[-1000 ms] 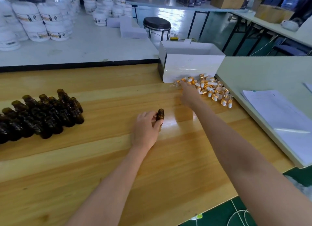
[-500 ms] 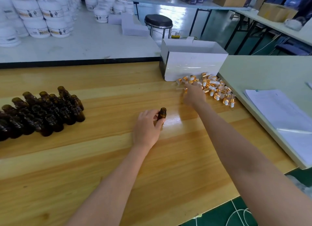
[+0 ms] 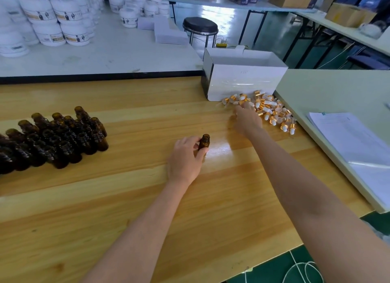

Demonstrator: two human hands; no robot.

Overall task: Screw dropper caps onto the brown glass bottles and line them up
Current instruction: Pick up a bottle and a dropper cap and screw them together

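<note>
Hardly begun. On tabletop [image 3: 126, 208], left, crowd of brown bottles [image 3: 59, 139], all uncapped; by white box [image 3: 242, 82], pile of dropper caps [image 3: 274, 113]. Grips one upright bottle [image 3: 204, 142] at centre with left hand [image 3: 185, 160]; right hand [image 3: 247, 120] at the pile, cannot tell if closed.

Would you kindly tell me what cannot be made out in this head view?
- The right hand: blurred over the dropper caps, so whether it holds one is unclear.
- The single bottle: its lower part is hidden behind the left hand.
- The uncapped bottles: the group is cut off by the left edge, so no count.
- The white box: its front wall hides the inside.
</note>
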